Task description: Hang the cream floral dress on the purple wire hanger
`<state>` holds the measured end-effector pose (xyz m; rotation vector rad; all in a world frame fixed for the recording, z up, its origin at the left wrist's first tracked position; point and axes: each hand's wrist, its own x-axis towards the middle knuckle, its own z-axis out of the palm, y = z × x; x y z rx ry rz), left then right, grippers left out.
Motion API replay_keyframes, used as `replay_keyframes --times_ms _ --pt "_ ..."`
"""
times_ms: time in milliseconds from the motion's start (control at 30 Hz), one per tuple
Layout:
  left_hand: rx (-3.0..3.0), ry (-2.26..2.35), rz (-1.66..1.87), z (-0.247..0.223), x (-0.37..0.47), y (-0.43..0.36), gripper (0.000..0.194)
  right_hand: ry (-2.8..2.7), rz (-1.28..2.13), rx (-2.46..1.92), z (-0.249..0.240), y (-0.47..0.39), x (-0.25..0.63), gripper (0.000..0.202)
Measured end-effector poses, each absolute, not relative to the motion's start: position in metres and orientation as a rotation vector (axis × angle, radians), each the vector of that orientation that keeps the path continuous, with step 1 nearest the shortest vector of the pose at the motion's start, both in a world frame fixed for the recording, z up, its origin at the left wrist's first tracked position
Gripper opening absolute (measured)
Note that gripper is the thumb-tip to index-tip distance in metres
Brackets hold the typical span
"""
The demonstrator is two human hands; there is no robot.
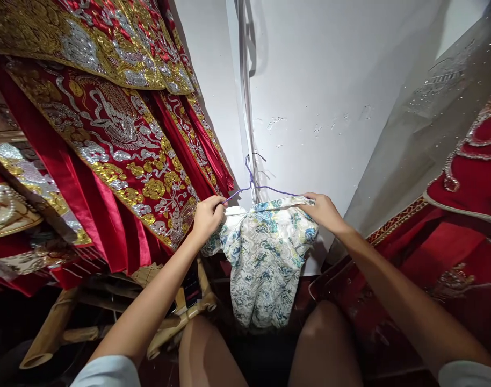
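A short floral shirt (267, 258), white with blue, green and yellow print, hangs in front of my knees. A thin purple wire hanger (278, 189) runs along the shirt's top edge, its hook up against a narrow white upright strip. My left hand (208, 217) is closed at the shirt's left shoulder, where the hanger's arm meets my fingertips. At the opposite shoulder, my right hand (323, 210) pinches the top edge of the cloth, with the hanger's other end under my fingers. Whether the hanger's ends sit inside the shirt is hidden.
Red garments (124, 140) with gold and silver embroidery hang at the left. Below them stands a bamboo frame (64, 317), with a phone (192, 287) beside it. A white wall (310, 80) rises ahead. More red embroidered cloth (471, 215) lies at the right.
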<state>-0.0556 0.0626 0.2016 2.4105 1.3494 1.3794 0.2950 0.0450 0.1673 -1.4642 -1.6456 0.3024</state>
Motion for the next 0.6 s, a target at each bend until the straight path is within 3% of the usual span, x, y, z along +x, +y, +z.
replay_keyframes --times_ms 67,200,367,500,600 --pt "2.425 1.422 1.426 0.204 -0.057 0.065 0.022 -1.762 0.504 -1.42 0.18 0.046 0.303 0.045" --pt "2.286 1.602 1.429 0.207 -0.071 0.074 0.014 -1.945 1.059 -1.396 0.214 0.03 0.316 0.05" --pt "2.123 1.624 1.272 0.21 -0.078 0.08 0.018 -1.879 1.303 -1.405 0.244 0.025 0.317 0.045" --pt "2.115 1.525 1.293 0.211 -0.068 0.076 0.022 -1.548 1.489 -1.279 0.226 0.028 0.292 0.042" --pt "2.135 1.485 1.357 0.21 -0.059 0.076 0.024 -1.365 1.425 -1.207 0.191 0.02 0.262 0.047"
